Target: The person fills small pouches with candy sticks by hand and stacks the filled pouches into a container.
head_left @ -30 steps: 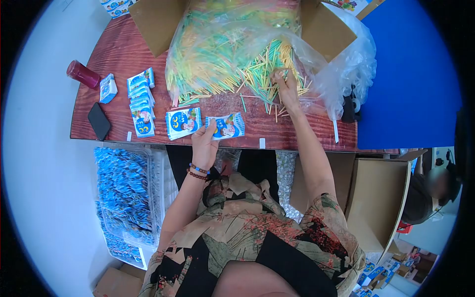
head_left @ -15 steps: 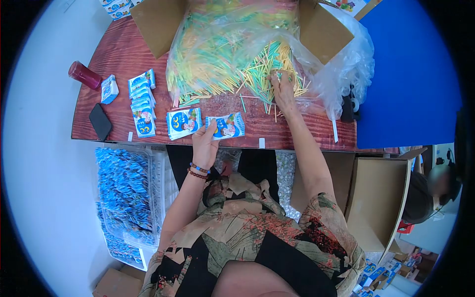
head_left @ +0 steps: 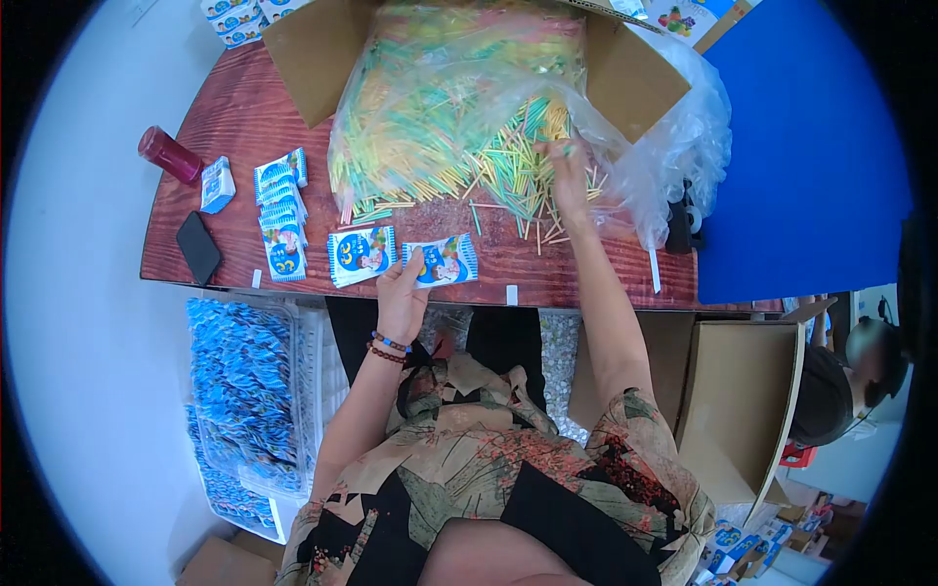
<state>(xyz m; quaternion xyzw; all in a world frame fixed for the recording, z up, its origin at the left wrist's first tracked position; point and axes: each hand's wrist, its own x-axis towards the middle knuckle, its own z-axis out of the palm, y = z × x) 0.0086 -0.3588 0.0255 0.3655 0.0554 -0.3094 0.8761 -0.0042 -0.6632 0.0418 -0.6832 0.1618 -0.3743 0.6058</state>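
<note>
My left hand [head_left: 403, 293] pinches a blue-and-white printed packet [head_left: 446, 261] near the table's front edge, thumb on top. Just left of it lies another such packet [head_left: 361, 256], apparently stacked on more. Further left is an overlapping row of packets [head_left: 282, 217]. My right hand [head_left: 567, 181] reaches into loose pastel sticks [head_left: 515, 164], green, yellow and pink, at the mouth of a clear plastic bag [head_left: 440, 107]. Its fingers are curled together among the sticks, and what they hold is too small to make out.
A red-lidded cup [head_left: 169, 154], a small blue-and-white pack [head_left: 217, 186] and a black phone-like slab [head_left: 199, 248] lie at the left. Below stands a clear bin of blue packets [head_left: 244, 391]. An open cardboard box [head_left: 738, 400] is at lower right, with another person [head_left: 831, 391] beyond.
The view has shifted slightly, so the table sits a little lower. My left hand still holds the packet; my right hand stays at the sticks with its fingers slightly shifted.
</note>
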